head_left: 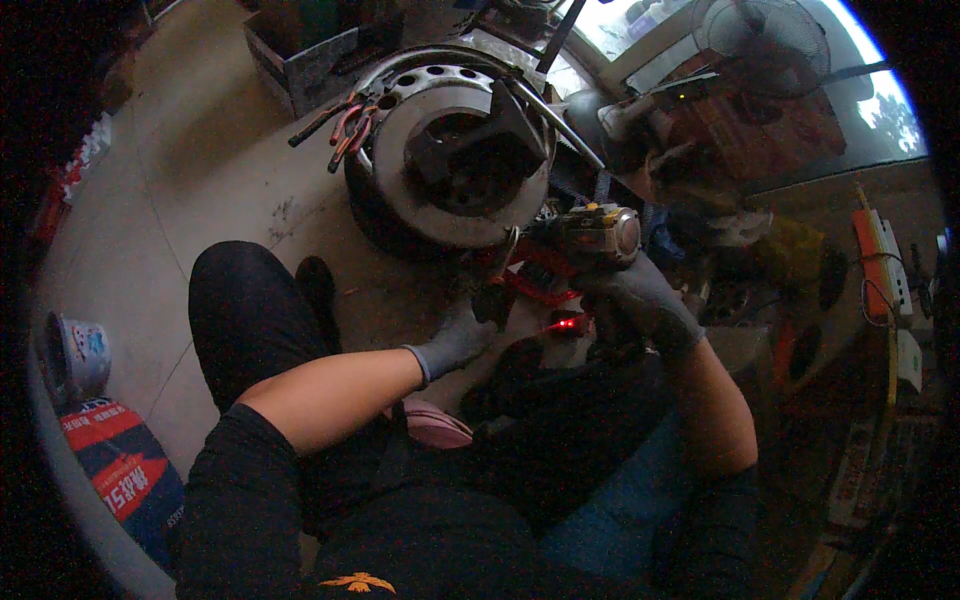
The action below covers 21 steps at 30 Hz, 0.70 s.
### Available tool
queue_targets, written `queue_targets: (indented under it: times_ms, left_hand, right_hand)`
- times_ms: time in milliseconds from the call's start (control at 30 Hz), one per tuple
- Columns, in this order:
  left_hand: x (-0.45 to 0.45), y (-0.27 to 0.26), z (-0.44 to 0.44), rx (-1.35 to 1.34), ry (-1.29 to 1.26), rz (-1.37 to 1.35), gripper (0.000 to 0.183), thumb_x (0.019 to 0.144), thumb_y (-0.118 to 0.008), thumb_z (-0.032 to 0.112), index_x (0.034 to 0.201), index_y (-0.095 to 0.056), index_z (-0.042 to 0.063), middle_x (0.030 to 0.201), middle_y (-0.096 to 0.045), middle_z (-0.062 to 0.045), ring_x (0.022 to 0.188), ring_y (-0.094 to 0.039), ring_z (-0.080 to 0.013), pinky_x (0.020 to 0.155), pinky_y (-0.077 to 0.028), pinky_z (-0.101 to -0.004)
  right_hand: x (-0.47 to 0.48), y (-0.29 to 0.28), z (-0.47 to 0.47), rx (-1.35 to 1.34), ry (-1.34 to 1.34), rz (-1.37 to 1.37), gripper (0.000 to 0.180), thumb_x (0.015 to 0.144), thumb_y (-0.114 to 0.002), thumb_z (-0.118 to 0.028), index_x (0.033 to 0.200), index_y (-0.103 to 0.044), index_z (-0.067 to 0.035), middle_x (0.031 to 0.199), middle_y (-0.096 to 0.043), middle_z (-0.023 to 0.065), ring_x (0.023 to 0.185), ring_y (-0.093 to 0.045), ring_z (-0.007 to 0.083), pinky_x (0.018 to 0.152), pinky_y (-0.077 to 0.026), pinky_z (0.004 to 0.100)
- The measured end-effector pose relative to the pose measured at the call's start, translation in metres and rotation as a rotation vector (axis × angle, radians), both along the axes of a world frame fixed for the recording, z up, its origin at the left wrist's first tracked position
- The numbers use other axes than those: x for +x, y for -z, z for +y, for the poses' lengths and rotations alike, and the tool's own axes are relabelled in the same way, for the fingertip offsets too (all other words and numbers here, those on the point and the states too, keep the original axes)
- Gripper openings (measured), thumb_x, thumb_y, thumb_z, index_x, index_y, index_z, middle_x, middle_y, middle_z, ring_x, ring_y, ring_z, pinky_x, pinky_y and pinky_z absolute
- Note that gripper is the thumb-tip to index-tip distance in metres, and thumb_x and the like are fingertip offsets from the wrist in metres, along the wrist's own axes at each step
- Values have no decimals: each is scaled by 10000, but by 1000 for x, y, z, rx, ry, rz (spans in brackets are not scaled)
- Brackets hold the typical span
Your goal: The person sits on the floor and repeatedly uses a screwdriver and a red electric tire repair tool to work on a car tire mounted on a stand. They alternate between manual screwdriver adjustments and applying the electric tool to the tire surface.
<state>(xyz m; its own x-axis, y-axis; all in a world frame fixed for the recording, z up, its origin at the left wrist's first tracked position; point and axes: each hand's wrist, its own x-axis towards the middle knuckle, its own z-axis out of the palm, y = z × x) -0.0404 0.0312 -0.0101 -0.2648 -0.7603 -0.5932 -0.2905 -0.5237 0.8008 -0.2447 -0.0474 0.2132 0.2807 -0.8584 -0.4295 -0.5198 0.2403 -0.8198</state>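
My right hand (645,296), in a grey glove, grips a cordless power tool (600,234) with a rounded metallic rear end. Red lights glow below it, near the tool's lower end. My left hand (461,337), gloved too, is closed around a small dark part (493,301). A curved metal piece (513,244) rises from that part towards the tool's front. What the tool's tip touches is too dark to make out. Just beyond both hands is a wheel-shaped work stand (390,172) with a dark metal block (510,142) on top.
Several pliers (349,131) hang on the stand's left rim. An open box (300,60) stands behind it. At the far right are an electric fan (761,45) and a power strip (885,262). A printed bucket (82,352) and a red-and-blue bag (124,472) stand at the left.
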Motion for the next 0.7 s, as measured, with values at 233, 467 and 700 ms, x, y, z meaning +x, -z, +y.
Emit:
queue_targets:
  times_ms: [233,467,700]
  left_hand:
    - [-6,13,2,-245,-12,-27,751,817,-711,299,1445,-417,11,1186,-662,-273,1086,-667,-413,936,-535,-509]
    - [-8,15,-1,-89,-23,109,667,836,-712,234,1413,-461,13,1187,-664,-234,1094,-663,-356,909,-546,-466]
    - [-10,-14,-1,-482,-171,62,462,886,-660,188,1281,-524,-10,1092,-674,-166,983,-667,-300,809,-555,-428]
  right_hand:
    - [-10,3,-7,29,-67,69,428,861,-734,-69,1279,-641,-50,1043,-697,45,847,-637,142,733,-538,317]
    - [-7,-1,-62,-188,-453,160,504,828,-749,-38,1317,-627,-58,1179,-702,66,1062,-617,189,985,-506,368]
    - [19,-15,-135,-78,-805,383,450,811,-755,-69,1248,-652,-39,1130,-708,73,1008,-613,176,938,-516,355]
